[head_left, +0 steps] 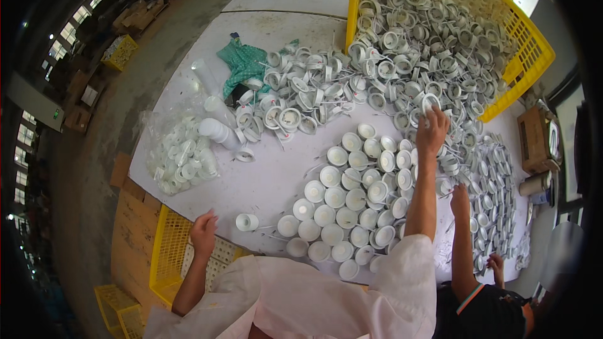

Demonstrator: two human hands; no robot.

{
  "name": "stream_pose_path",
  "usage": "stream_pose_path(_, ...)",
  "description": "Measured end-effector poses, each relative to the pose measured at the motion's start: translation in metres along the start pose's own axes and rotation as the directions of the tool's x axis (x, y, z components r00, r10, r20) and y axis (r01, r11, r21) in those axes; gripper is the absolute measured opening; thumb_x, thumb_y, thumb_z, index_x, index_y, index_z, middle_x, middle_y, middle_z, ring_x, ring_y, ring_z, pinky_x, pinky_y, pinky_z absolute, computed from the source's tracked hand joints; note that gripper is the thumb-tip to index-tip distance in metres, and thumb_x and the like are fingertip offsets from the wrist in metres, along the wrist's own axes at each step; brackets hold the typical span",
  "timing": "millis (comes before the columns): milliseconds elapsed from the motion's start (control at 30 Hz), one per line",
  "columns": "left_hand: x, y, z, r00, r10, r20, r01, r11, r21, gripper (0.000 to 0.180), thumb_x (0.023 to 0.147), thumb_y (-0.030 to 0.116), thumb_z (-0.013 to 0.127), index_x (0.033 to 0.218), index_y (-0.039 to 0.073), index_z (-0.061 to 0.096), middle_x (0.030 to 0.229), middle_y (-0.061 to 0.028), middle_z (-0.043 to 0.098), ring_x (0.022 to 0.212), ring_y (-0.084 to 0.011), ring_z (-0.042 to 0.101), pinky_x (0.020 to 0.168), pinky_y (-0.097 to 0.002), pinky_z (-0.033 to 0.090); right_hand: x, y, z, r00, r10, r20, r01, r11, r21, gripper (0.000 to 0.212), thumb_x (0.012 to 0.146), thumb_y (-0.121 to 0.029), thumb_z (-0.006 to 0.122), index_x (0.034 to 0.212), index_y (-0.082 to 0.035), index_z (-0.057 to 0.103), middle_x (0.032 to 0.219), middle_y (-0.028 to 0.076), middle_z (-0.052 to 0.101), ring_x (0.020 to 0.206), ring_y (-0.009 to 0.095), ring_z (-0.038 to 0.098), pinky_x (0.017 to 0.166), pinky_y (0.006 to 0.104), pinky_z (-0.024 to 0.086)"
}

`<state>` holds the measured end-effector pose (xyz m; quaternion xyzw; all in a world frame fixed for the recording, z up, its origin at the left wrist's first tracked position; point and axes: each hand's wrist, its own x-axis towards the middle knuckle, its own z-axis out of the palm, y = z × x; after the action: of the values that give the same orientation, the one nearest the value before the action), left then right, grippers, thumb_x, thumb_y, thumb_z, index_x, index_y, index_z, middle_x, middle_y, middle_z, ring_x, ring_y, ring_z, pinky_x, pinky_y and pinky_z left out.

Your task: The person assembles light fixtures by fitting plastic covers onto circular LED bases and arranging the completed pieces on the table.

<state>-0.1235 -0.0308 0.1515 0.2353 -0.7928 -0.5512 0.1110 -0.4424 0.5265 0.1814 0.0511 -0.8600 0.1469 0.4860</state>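
My right hand reaches forward with its fingers closed on a white ring-shaped housing, at the edge of a big heap of similar housings. My left hand is over the table's near left edge, fingers loosely bent and apart, nothing visible in it. Just right of it, one white housing lies on its side on the white table. Between my arms, many round white cups lie in close rows, open side up, some with pale discs inside.
A tipped yellow crate spills the heap onto the table. At left lie a bag of clear plastic parts, stacked white discs and a green cloth. A co-worker's arm works at right. A yellow crate stands below my left hand.
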Motion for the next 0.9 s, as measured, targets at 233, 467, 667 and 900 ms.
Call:
stream_pose_path(233, 0.018, 0.163, 0.117, 0.684, 0.595, 0.421, -0.498, 0.803, -0.326, 0.049, 0.087, 0.012, 0.060, 0.131, -0.004, 0.046, 0.138, -0.0169, 0.049, 0.126, -0.0286, 0.048, 0.104, -0.0398, 0.038, -0.039, -0.211, -0.099, 0.981, -0.192, -0.030, 0.184, 0.873, 0.451, 0.037, 0.057, 0.007, 0.069, 0.090, -0.009, 0.068, 0.111, 0.010, 0.059, 0.103, 0.030, 0.055, 0.088, 0.0416, 0.045)
stream_pose_path(467, 0.021, 0.140, 0.084, 0.559, 0.388, 0.732, -0.197, 0.921, -0.337, 0.037, 0.087, 0.017, 0.063, 0.120, -0.001, 0.059, 0.114, -0.0105, 0.065, 0.108, -0.0137, 0.057, 0.096, -0.0317, 0.043, -0.093, -0.312, -0.135, 0.949, -0.308, 0.070, 0.186, 0.725, 0.663, 0.032, 0.066, 0.010, 0.067, 0.091, -0.009, 0.069, 0.112, 0.012, 0.058, 0.105, 0.030, 0.054, 0.084, 0.0378, 0.051)
stream_pose_path(667, 0.016, 0.098, 0.059, 0.616, 0.327, 0.717, -0.041, 0.922, -0.386, 0.036, 0.085, 0.010, 0.067, 0.118, -0.001, 0.060, 0.111, -0.0073, 0.065, 0.102, -0.0115, 0.058, 0.091, -0.0293, 0.046, -0.122, -0.341, -0.138, 0.436, 0.253, 0.864, -0.863, -0.154, 0.481, 0.038, 0.080, 0.001, 0.063, 0.117, 0.005, 0.057, 0.111, 0.014, 0.059, 0.086, 0.019, 0.062, 0.065, 0.0271, 0.053)
stream_pose_path(900, 0.004, 0.078, 0.042, 0.750, 0.138, 0.647, -0.014, 0.981, -0.194, 0.035, 0.082, 0.006, 0.067, 0.115, -0.002, 0.061, 0.101, -0.0072, 0.067, 0.089, -0.0098, 0.061, 0.081, -0.0269, 0.051, -0.131, -0.383, -0.119, 0.373, 0.252, 0.893, -0.927, 0.126, 0.352, 0.020, 0.085, -0.007, 0.064, 0.101, 0.004, 0.063, 0.071, 0.003, 0.062, 0.057, 0.006, 0.054, 0.053, 0.0204, 0.043)
